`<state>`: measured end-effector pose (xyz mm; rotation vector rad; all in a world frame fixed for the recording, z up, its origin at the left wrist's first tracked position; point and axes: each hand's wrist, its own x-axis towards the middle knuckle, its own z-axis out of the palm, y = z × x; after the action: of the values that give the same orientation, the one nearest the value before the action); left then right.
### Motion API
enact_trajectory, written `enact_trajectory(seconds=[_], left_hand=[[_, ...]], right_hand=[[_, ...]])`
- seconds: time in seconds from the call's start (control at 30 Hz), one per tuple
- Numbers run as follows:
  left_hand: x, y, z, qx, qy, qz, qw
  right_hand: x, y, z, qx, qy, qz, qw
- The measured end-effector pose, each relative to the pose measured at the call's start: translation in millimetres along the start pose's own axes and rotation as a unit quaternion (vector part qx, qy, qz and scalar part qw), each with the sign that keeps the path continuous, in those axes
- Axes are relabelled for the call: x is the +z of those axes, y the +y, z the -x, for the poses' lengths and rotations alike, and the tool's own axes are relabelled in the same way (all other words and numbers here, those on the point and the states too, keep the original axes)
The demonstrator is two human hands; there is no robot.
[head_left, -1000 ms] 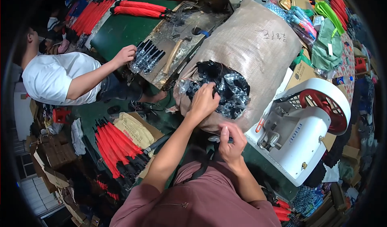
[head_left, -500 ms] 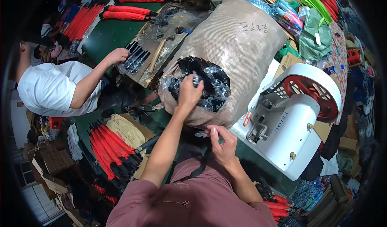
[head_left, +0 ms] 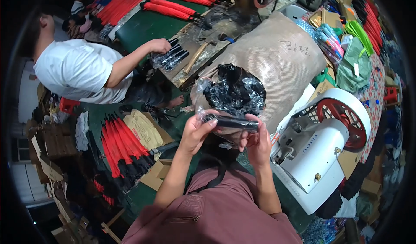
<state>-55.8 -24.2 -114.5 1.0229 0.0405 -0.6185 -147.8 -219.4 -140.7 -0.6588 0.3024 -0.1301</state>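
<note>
The left hand (head_left: 195, 133) and right hand (head_left: 259, 143) are gripping opposite ends of a smooth black cylinder (head_left: 236, 123) in clear film, seemingly a handling step, any next move calling for a firm hold on slippery plastic. Just beyond, a coarse-woven tan sack (head_left: 281, 62) is bulging around crinkled, glossy wrapped black pieces (head_left: 234, 92), while a rounded white machine (head_left: 318, 155) is standing rightward.

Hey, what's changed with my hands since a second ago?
Your left hand has drawn back from the sack, toward you, holding a plastic-wrapped black tube; your right hand now holds its other end. The sack and white machine stayed put.
</note>
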Motion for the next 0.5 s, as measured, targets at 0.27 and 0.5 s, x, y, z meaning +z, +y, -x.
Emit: enact_trajectory(seconds=[0.27, 0.5], left_hand=[[-29, 4, 25, -0.066, -0.177, -0.246, 0.951], [-41, -16, 26, -0.128, -0.258, -0.312, 0.905]], right_hand=[[-3, -16, -8, 0.141, -0.115, 0.084, 0.98], [8, -18, -8, 0.245, -0.122, 0.1, 0.956]])
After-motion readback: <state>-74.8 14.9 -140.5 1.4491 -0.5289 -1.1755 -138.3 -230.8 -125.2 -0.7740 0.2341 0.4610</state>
